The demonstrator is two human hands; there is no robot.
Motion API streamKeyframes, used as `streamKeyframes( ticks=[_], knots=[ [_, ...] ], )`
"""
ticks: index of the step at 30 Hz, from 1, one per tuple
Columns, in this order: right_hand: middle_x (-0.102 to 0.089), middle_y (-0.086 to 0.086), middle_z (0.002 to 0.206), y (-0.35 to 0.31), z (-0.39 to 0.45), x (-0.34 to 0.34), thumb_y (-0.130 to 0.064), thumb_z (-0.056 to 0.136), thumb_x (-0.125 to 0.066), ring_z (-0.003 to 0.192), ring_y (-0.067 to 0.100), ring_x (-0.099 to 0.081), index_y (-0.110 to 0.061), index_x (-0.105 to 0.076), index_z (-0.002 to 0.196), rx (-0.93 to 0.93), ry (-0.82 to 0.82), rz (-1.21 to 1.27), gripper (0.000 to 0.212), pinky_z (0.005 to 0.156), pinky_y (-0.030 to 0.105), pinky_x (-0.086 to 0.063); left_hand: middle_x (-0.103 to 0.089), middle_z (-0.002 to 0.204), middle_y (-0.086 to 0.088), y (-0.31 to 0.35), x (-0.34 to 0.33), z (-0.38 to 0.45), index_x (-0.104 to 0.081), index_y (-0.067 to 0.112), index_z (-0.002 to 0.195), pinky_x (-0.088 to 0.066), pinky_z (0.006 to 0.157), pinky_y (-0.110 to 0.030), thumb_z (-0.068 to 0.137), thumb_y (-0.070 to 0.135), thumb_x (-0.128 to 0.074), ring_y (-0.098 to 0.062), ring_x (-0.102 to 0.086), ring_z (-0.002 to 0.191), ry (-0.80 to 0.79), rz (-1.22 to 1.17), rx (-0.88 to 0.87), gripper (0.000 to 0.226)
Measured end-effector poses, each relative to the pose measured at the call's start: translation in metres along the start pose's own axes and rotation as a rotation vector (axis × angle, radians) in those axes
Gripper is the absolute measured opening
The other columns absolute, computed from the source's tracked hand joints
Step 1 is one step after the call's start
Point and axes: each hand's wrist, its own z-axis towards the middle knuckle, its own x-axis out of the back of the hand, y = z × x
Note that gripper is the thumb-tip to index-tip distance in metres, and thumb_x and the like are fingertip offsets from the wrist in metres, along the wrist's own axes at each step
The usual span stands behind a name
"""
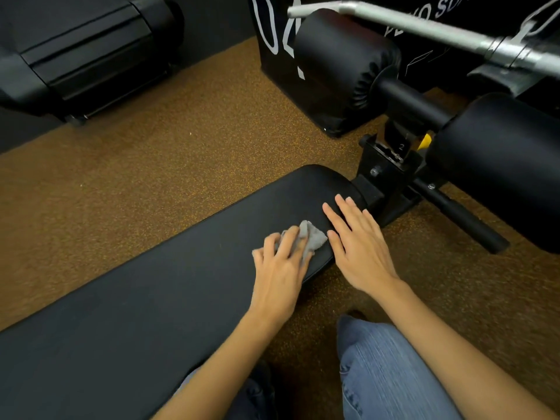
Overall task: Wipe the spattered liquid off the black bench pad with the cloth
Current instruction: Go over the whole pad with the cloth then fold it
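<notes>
The black bench pad [157,286] runs from the lower left up to a rounded end near the middle. A small grey cloth [312,236] lies on the pad close to that end. My left hand [280,269] presses on the cloth with spread, slightly bent fingers, covering most of it. Just to the right of the cloth, my right hand [357,247] rests flat on the pad's near edge, its fingers straight and holding nothing. I cannot make out any liquid on the pad.
Two black roller pads [339,56] [497,165] on a black frame [391,177] stand past the bench end. A steel bar [424,25] crosses the top right. Brown speckled floor [136,165] surrounds the bench. My knee in blue jeans [388,371] is below the hands.
</notes>
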Motion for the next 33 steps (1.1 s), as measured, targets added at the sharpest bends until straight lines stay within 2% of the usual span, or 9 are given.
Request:
streamKeyframes(
  ticks=[3, 8, 14, 18, 21, 24, 29, 31, 33],
  knots=[
    [-0.009, 0.006, 0.161, -0.016, 0.002, 0.005, -0.025, 0.101, -0.034, 0.148, 0.021, -0.003, -0.026, -0.017, 0.151, -0.041, -0.069, -0.035, 0.053, 0.119, 0.043, -0.009, -0.036, 0.151, 0.000, -0.033, 0.007, 0.028, -0.039, 0.021, 0.151, -0.038, 0.093, -0.044, 0.106, 0.040, -0.030, -0.027, -0.039, 0.119, -0.002, 0.069, 0.058, 0.050],
    [-0.009, -0.005, 0.161, -0.061, -0.002, 0.009, -0.028, 0.098, -0.043, 0.148, 0.014, 0.001, -0.034, -0.020, 0.150, 0.090, -0.183, 0.117, 0.057, 0.119, 0.043, -0.007, -0.032, 0.154, -0.003, -0.078, 0.024, 0.045, -0.039, 0.018, 0.151, -0.037, 0.094, -0.043, 0.108, 0.035, -0.033, -0.032, -0.037, 0.116, 0.073, 0.014, 0.425, 0.046],
    [-0.006, -0.006, 0.161, -0.090, -0.004, -0.008, -0.036, 0.103, -0.026, 0.148, 0.011, 0.005, -0.034, -0.014, 0.151, 0.051, -0.189, 0.168, 0.050, 0.119, 0.042, -0.001, -0.052, 0.139, -0.004, -0.038, 0.014, -0.050, -0.061, 0.012, 0.133, -0.044, 0.078, -0.039, 0.103, 0.035, -0.033, -0.025, -0.047, 0.098, 0.082, -0.057, 0.235, 0.047],
    [-0.005, -0.006, 0.161, -0.089, -0.010, -0.019, -0.040, 0.103, -0.019, 0.148, 0.011, 0.006, -0.031, -0.015, 0.151, 0.066, -0.191, 0.108, 0.050, 0.119, 0.042, 0.003, -0.047, 0.144, -0.001, -0.065, 0.023, -0.043, -0.050, 0.016, 0.145, -0.043, 0.084, -0.043, 0.104, 0.042, -0.027, -0.026, -0.045, 0.102, 0.014, -0.003, 0.083, 0.053],
    [-0.005, -0.007, 0.161, -0.087, -0.010, -0.019, -0.042, 0.102, -0.019, 0.148, 0.011, 0.004, -0.031, -0.016, 0.151, 0.065, -0.185, 0.108, 0.051, 0.119, 0.042, 0.002, -0.039, 0.149, -0.001, -0.105, 0.033, -0.005, -0.042, 0.022, 0.149, -0.038, 0.091, -0.044, 0.106, 0.038, -0.034, -0.029, -0.039, 0.111, 0.005, 0.085, 0.203, 0.047],
    [-0.004, -0.005, 0.161, -0.087, -0.012, -0.021, -0.043, 0.101, -0.021, 0.148, 0.014, 0.003, -0.030, -0.013, 0.152, 0.089, -0.177, 0.049, 0.053, 0.119, 0.044, 0.000, -0.037, 0.150, -0.002, -0.120, 0.038, 0.009, -0.043, 0.020, 0.149, -0.035, 0.095, -0.045, 0.107, 0.035, -0.037, -0.029, -0.037, 0.114, 0.048, 0.018, 0.360, 0.045],
    [0.000, -0.001, 0.162, -0.087, -0.013, -0.025, -0.043, 0.100, -0.026, 0.148, 0.019, 0.005, -0.028, -0.004, 0.152, 0.114, -0.186, -0.059, 0.058, 0.118, 0.046, -0.001, -0.048, 0.139, -0.002, -0.076, 0.022, -0.050, -0.050, 0.014, 0.144, -0.043, 0.084, -0.045, 0.104, 0.030, -0.047, -0.027, -0.044, 0.103, 0.104, -0.023, 0.238, 0.043],
    [0.000, -0.002, 0.162, -0.087, -0.012, -0.024, -0.043, 0.100, -0.026, 0.148, 0.019, 0.004, -0.028, -0.005, 0.152, 0.117, -0.187, -0.054, 0.058, 0.118, 0.046, -0.001, -0.051, 0.136, -0.002, -0.080, 0.021, -0.061, -0.052, 0.013, 0.142, -0.044, 0.080, -0.045, 0.103, 0.030, -0.050, -0.027, -0.046, 0.099, 0.125, -0.004, 0.204, 0.043],
    [-0.001, -0.002, 0.162, -0.086, -0.011, -0.023, -0.043, 0.100, -0.026, 0.148, 0.019, 0.004, -0.029, -0.006, 0.152, 0.123, -0.187, -0.038, 0.058, 0.118, 0.046, -0.001, -0.048, 0.140, -0.002, -0.096, 0.026, -0.047, -0.050, 0.014, 0.144, -0.042, 0.084, -0.045, 0.104, 0.033, -0.047, -0.028, -0.044, 0.103, 0.126, 0.022, 0.239, 0.045]
  ],
)
